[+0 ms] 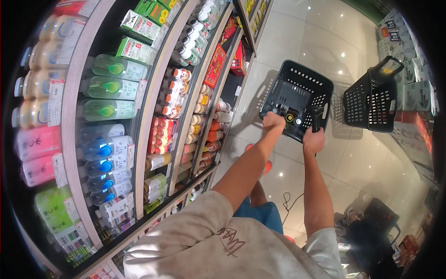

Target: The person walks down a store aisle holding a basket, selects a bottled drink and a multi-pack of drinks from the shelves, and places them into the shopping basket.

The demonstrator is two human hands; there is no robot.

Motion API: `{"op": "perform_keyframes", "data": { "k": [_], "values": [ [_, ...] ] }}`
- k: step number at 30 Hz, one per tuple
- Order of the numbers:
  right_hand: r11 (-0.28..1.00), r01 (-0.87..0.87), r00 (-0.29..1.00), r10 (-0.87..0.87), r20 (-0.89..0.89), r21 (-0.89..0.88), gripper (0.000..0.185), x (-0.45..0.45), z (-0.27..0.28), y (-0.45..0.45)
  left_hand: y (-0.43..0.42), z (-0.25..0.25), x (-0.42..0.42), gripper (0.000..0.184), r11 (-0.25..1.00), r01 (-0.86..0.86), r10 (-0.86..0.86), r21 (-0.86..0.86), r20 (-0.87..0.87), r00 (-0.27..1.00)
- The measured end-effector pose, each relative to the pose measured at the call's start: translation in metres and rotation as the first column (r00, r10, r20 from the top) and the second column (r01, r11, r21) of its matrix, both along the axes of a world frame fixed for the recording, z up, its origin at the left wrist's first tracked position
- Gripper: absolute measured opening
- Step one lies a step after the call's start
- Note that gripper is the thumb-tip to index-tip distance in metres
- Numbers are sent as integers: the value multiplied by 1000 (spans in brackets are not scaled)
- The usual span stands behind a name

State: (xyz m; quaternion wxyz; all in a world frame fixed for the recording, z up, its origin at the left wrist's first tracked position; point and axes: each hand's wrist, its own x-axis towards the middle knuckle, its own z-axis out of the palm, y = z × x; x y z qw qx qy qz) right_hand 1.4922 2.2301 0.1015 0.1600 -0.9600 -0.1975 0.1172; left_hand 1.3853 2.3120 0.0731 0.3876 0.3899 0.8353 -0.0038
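Note:
A dark shopping basket (297,76) with slotted walls is in front of me, above the tiled floor. My left hand (274,122) is closed at its near left corner, on the rim; the fingertips are partly hidden. My right hand (314,140) is wrapped round a black handle (317,118) at the basket's near right side. Several bottles stand inside near my hands, among them one with a yellow-ringed top (289,118) and one with a white cap (298,122). What lies under my left hand is hard to see.
Shelves (160,60) of bottled drinks and cartons run along my left. A second dark basket (360,100) stands on the floor to the right, beside stacked boxes (416,95). A person in dark clothing (369,237) is at lower right. A thin cord (290,204) lies on the floor.

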Motion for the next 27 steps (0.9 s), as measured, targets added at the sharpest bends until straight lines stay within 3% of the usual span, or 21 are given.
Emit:
{"op": "perform_keyframes", "data": {
  "k": [2, 9, 11, 27],
  "values": [
    [999, -30, 999, 30, -20, -41, 38, 6, -1, 5, 4, -4, 3, 22, 1000, 15, -15, 9, 4, 1000],
    [998, -35, 999, 33, -25, -45, 38, 16, 2, 19, 16, 13, 13, 23, 999, -15, 16, -33, 32, 999],
    [999, -44, 999, 44, 18, -3, 28, 18, 1, 25, 21, 13, 15, 23, 999, -17, 19, -39, 46, 999],
    [992, -122, 989, 124, 85, -19, 31, 52, -19, 68, 60, -14, 41, 19, 994, -72, 74, -79, 18, 997]
  ]
}}
